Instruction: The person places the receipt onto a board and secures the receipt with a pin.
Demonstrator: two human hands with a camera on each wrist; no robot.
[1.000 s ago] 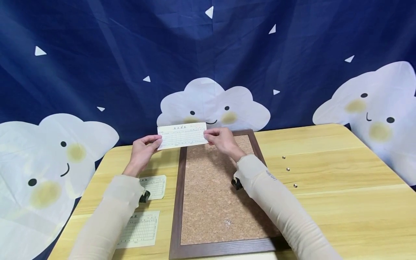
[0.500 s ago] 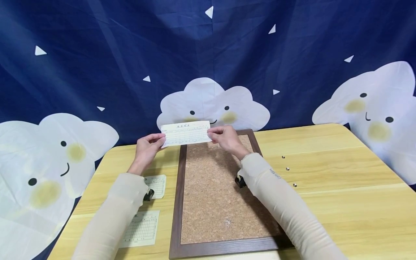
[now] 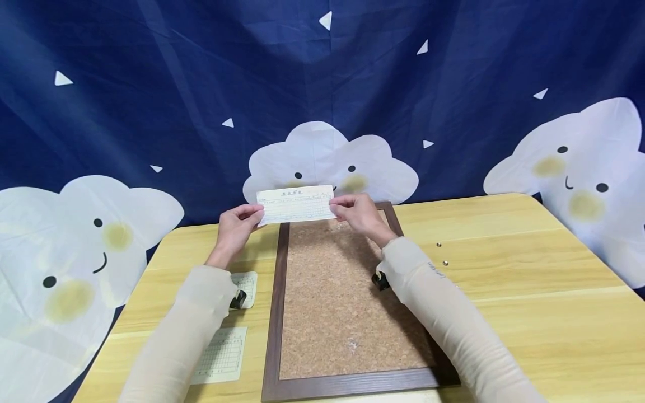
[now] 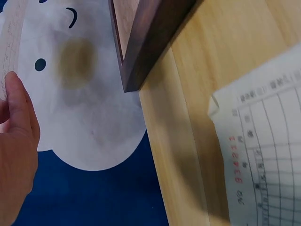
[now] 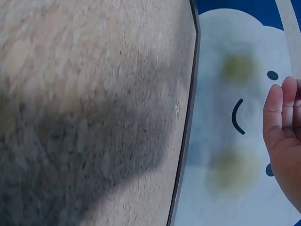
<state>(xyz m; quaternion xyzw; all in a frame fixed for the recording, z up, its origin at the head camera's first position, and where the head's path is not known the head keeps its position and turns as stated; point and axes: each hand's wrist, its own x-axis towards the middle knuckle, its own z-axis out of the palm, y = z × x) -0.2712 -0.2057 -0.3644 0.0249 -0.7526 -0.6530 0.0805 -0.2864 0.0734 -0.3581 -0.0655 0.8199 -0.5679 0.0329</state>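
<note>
A printed paper form (image 3: 296,205) with a ruled grid is stretched between both hands, held up over the far end of the framed cork board (image 3: 347,302). My left hand (image 3: 235,228) pinches its left edge between thumb and fingers. At the opposite edge, my right hand (image 3: 360,217) pinches the paper the same way. The left wrist view catches a strip of the form (image 4: 10,42) above the left hand (image 4: 16,141). In the right wrist view the right hand (image 5: 284,136) shows at the right border, beside the board's cork surface (image 5: 94,70).
Two more printed forms lie left of the board, one farther back (image 3: 248,282) and one nearer (image 3: 221,355), both partly covered by the left arm. Small metal thumbtacks (image 3: 445,263) lie on the wooden table (image 3: 544,280) to the right. A blue cloud-print curtain (image 3: 453,84) hangs behind.
Both hands have moved the paper form a little to the right and slightly up, keeping hold of it. The right sleeve now nearly covers the nearest thumbtack.
</note>
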